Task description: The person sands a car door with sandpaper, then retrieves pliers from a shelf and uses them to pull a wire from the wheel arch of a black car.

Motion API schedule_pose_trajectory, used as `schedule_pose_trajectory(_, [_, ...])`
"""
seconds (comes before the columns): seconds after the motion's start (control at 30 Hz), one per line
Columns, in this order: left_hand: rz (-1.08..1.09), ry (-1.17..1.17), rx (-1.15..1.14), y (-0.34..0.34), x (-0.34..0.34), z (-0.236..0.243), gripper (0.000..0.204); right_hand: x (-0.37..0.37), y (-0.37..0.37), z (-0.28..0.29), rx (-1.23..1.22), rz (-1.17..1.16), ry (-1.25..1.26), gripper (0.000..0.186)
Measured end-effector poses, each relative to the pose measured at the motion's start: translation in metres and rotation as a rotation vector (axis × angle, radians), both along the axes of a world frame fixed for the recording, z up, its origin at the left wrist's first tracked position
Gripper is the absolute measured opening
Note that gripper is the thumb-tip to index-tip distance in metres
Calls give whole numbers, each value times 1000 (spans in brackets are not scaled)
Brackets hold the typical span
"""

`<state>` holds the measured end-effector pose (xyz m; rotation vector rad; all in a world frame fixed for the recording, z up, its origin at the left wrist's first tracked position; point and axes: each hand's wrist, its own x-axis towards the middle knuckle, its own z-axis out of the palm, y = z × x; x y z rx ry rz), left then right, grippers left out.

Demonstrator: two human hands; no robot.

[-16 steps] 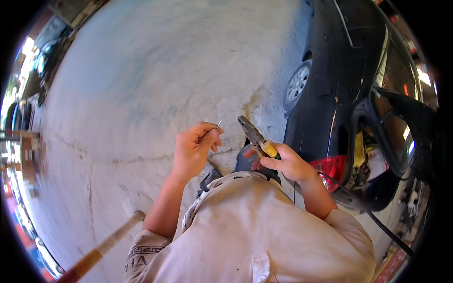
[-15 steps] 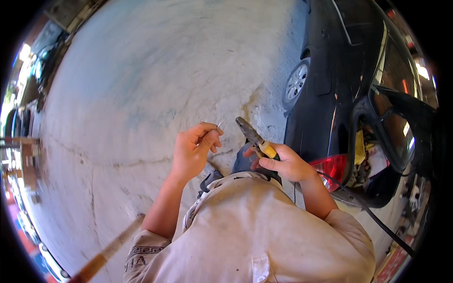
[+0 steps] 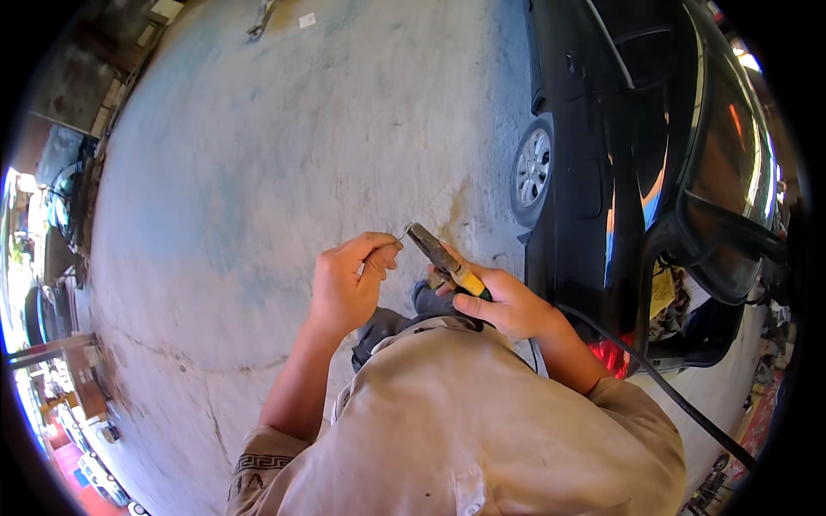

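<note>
Between the thumb and forefinger of my left hand [image 3: 351, 279] is pinched a short, thin, shiny piece of wire [image 3: 403, 230]. My right hand [image 3: 502, 301] is wrapped round the yellow-and-black handles of worn metal pliers [image 3: 437, 249]. The jaws of the pliers point up and left, their tip right at the wire's free end. Whether the jaws grip the wire is too small to tell. Both hands are held in front of my body, above the floor.
A dark car [image 3: 594, 163] stands on the right with its rear opening [image 3: 680, 318] full of loose items. A black cable [image 3: 662, 378] runs from near my right forearm to the lower right. Pale concrete floor [image 3: 284, 146] spreads ahead. Shelving and clutter line the left edge.
The pliers have moved left, bringing their jaws up to the wire in my left hand. My view has shifted, and the wooden-looking pole at the lower left is out of sight.
</note>
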<state>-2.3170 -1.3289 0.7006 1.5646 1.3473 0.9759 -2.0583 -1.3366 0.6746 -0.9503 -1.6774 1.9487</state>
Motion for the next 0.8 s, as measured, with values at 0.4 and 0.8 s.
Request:
schedule_pose_trajectory(0.4, [-231, 36, 36, 115, 34, 9, 13, 26, 63, 30, -87, -203, -60, 46])
schedule_pose_trajectory(0.8, [-594, 124, 47, 171, 16, 4, 24, -15, 64, 30, 111, -347, -147, 23])
